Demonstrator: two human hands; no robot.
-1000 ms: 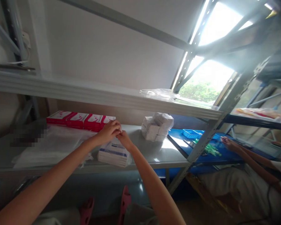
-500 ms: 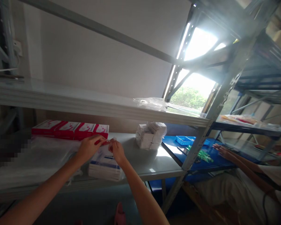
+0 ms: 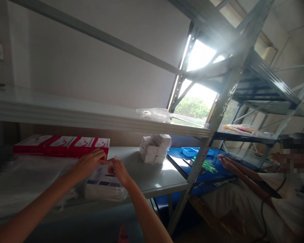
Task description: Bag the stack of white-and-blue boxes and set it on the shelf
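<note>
My left hand (image 3: 94, 159) is closed in a pinch, its fingertips almost meeting those of my right hand (image 3: 118, 171). The right fingers are curled and pressed together too. A small see-through bit (image 3: 116, 157) shows at the right fingertips; what exactly either hand holds is hidden. Just below the hands lies a stack of white and blue packs (image 3: 105, 190) in clear plastic, near the front edge of the grey shelf (image 3: 134, 175). Behind my left hand stands a row of several red and white boxes (image 3: 58, 145).
Clear plastic bags (image 3: 38, 179) cover the shelf's left part. White wrapped boxes (image 3: 154, 148) stand farther right. An upper shelf (image 3: 96, 118) crosses above the hands, and a metal post (image 3: 202, 152) rises at right. Beyond it, a co-worker's hands (image 3: 225, 162) rest by a blue table.
The view has turned to the right, so the shelf's things appear farther left. A red strip seen between my hands before is now hidden. Both hands remain close together.
</note>
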